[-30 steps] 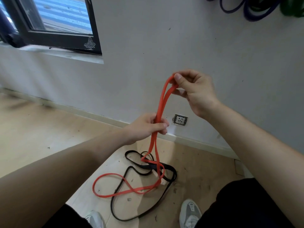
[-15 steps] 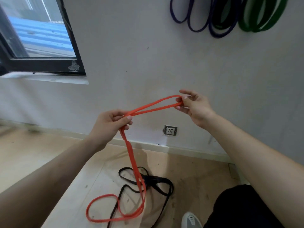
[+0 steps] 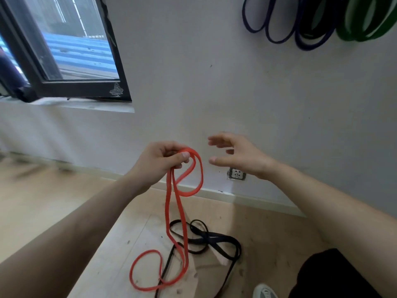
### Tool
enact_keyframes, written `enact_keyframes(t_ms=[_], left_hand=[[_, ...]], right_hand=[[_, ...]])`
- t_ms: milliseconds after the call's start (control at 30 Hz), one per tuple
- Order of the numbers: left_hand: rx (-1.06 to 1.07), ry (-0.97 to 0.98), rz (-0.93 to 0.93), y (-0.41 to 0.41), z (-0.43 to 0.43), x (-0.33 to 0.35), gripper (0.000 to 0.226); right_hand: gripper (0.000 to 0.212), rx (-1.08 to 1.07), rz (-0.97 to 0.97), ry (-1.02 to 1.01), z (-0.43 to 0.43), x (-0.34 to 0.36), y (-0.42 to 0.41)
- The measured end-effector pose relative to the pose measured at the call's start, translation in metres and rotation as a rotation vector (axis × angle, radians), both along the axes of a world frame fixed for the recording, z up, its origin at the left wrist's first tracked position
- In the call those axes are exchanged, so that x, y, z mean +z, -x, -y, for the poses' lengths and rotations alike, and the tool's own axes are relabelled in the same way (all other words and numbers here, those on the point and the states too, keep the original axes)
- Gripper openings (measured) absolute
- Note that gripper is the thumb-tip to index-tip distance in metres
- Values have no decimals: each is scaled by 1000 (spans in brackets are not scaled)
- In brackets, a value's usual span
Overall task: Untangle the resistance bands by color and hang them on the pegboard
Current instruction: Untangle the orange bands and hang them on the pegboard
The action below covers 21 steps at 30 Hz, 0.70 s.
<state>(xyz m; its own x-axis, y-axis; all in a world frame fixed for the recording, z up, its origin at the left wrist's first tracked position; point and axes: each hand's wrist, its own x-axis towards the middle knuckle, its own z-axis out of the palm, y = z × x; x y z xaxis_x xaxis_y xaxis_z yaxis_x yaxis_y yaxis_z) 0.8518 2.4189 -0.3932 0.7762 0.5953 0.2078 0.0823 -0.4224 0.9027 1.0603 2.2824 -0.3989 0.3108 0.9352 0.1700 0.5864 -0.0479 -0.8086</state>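
Released by the right hand (image 3: 240,157), fingers now spread, the thin red rubber resistance band (image 3: 171,211) hangs pinched in the left hand's (image 3: 159,162) curled fingers.

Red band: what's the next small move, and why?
Probably the right hand pinches the hanging strands below the left hand and lifts. It is open and holds nothing, the left hand grips the red band at its top, and the lower end lies on the floor across the black band.
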Motion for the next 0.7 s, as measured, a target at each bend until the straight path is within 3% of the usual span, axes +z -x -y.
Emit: enact_keyframes(t_ms=[67, 200, 433, 700], left_hand=[[-54, -14, -10, -1, 2, 0, 15], [-76, -52, -2, 0, 0, -2, 15], [-168, -55, -141, -2, 0, -14, 13], [-221, -101, -246, -11, 10, -36, 9]], right_hand=[[59, 98, 58, 42, -7, 2, 20], [14, 146, 56, 78, -12, 3, 33], [20, 109, -5, -25, -1, 18, 30], [12, -78, -124, -378, 8, 43, 21]])
